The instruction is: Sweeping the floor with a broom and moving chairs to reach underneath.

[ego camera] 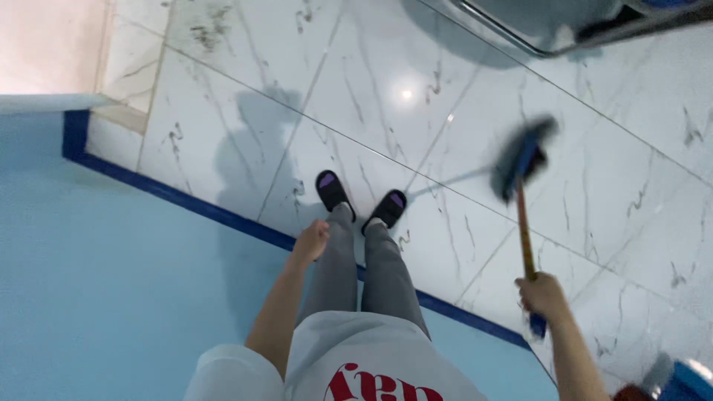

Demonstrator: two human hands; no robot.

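My right hand grips the wooden handle of a broom. Its blue and black brush head is blurred and lifted over the white marble floor, to the right of my feet. My left hand hangs loosely at my side with curled fingers and holds nothing. I stand in grey trousers and black slippers on the marble, just past a dark blue border strip.
A light blue surface lies at the left, edged by the dark blue strip. A dark metal-framed object sits at the top right. A blue object shows at the bottom right corner. A pale wall stands at the top left.
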